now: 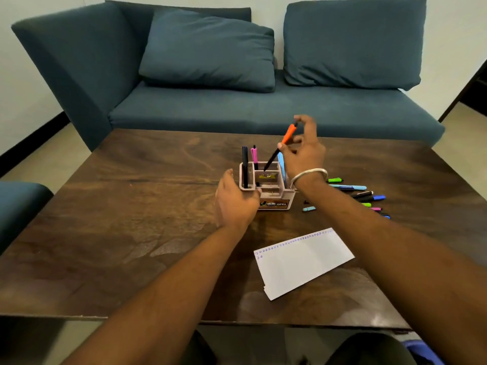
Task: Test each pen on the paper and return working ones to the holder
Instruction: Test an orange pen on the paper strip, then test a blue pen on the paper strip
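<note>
Head view: right hand (303, 151) fingers pinch orange-capped pen (280, 146) tip-down into holder (266, 185); left hand (234, 201) grips holder's side.

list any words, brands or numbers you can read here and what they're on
"OPEL" on the sticker on the front of the holder, right of a round logo too blurred to read.
Yellow label inside the holder's middle compartment: too small to read.
Row of blue marks along the paper top edge: small loops, not letters.
Pens on the table: no print legible.
</note>
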